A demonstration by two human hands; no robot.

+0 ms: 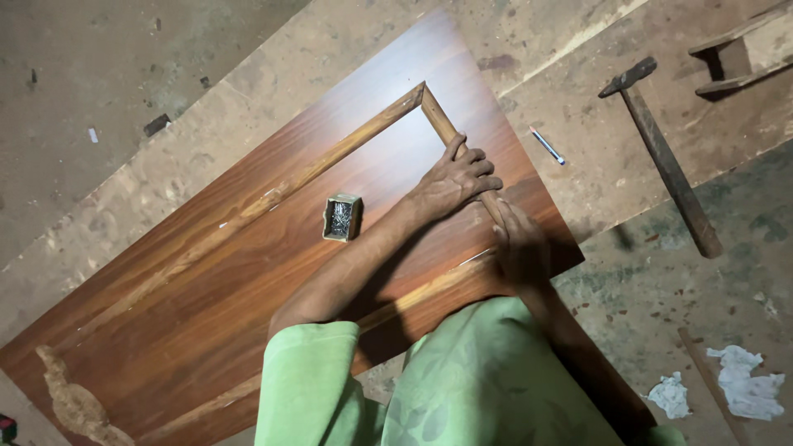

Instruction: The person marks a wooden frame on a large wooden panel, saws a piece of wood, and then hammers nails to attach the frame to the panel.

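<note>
My left hand (pixel 453 183) lies palm down with its fingers curled over the thin light-brown wooden moulding strip (pixel 446 132), pressing it flat against the glossy reddish-brown wooden panel (pixel 248 264). My right hand (pixel 520 244) sits just beside it at five o'clock, fingers closed around the lower run of the same strip near the panel's edge. The strip climbs toward eleven o'clock to a mitred corner, where it meets a second, longer strip of pale wood (pixel 314 169) running off toward eight o'clock. At nine o'clock from my left hand, a small open cardboard box of nails (pixel 342 217) rests on the panel. Off the panel at two o'clock, a blue-and-white pen (pixel 547 145) lies on the worn workbench (pixel 595 177), and farther out at three o'clock lies a hammer with a long wooden handle (pixel 665 165). Crumpled white paper scraps (pixel 747 384) sit at five o'clock.
</note>
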